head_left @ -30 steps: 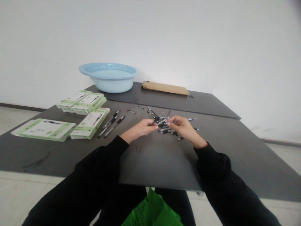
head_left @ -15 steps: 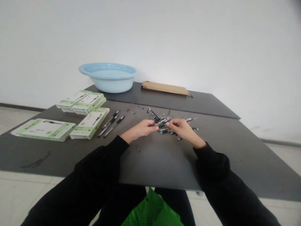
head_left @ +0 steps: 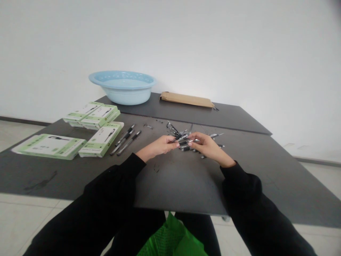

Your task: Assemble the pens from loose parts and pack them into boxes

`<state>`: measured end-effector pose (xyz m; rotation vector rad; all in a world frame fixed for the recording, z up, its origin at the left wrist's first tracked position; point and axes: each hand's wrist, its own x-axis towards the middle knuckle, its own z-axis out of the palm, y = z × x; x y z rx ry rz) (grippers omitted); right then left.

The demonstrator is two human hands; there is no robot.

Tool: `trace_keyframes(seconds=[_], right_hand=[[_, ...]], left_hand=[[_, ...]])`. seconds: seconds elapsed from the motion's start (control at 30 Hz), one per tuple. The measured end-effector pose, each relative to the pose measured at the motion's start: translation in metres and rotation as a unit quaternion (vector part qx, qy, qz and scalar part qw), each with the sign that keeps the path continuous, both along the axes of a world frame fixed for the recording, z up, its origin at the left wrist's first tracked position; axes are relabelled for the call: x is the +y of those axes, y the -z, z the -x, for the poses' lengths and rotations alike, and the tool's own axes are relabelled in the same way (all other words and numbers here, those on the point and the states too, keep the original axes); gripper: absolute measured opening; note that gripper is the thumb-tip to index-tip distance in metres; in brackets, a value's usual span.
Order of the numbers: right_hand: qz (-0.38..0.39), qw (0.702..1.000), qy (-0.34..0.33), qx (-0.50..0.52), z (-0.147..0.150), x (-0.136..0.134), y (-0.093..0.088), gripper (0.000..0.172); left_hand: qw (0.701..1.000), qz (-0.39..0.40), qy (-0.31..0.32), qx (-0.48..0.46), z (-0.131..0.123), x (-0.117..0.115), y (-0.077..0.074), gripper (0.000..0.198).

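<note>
Both of my hands meet over a loose pile of pen parts [head_left: 185, 149] at the middle of the bench [head_left: 176, 181].
From my feed, the left hand [head_left: 159, 146] has its fingers pinching a dark pen [head_left: 177, 137] just above the pile; the right hand [head_left: 207, 147] curves in beside it, thumb and forefinger close, though I can't tell whether they grip anything. To my left lie pens [head_left: 129, 143] and green-and-white boxes [head_left: 102, 139].
</note>
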<state>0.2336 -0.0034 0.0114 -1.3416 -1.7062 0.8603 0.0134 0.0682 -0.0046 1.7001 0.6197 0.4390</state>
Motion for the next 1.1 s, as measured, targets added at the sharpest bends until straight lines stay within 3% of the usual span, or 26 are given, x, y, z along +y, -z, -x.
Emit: trace_keyframes(seconds=[0.1, 0.27, 0.47, 0.87, 1.0, 1.1], right_hand=[[0.002, 1.0, -0.004, 0.018, 0.0, -0.0005, -0.0004, 0.033], [-0.009, 0.999, 0.01, -0.049, -0.0013, 0.001, 0.0022, 0.035], [0.018, 1.0, -0.021, 0.0, -0.003, 0.0006, 0.0047, 0.032], [0.017, 1.0, -0.017, -0.018, -0.0034, -0.0006, 0.0024, 0.03], [0.01, 0.998, 0.01, -0.059, -0.0034, -0.0009, 0.0008, 0.042], [0.023, 0.999, 0.0, -0.031, -0.0042, -0.0025, -0.0012, 0.036]], left_hand=[[1.0, 0.001, 0.002, 0.001, -0.0004, 0.0018, 0.002, 0.031], [1.0, -0.004, 0.013, 0.008, -0.0013, 0.0027, 0.0031, 0.032], [1.0, 0.0, 0.007, 0.015, -0.0014, 0.0011, 0.0004, 0.032], [0.999, -0.011, 0.005, 0.03, -0.001, -0.0022, -0.003, 0.032], [1.0, -0.009, 0.006, 0.029, -0.0017, -0.0015, -0.0024, 0.032], [0.999, -0.002, 0.0, 0.032, -0.002, -0.0019, -0.0033, 0.033]])
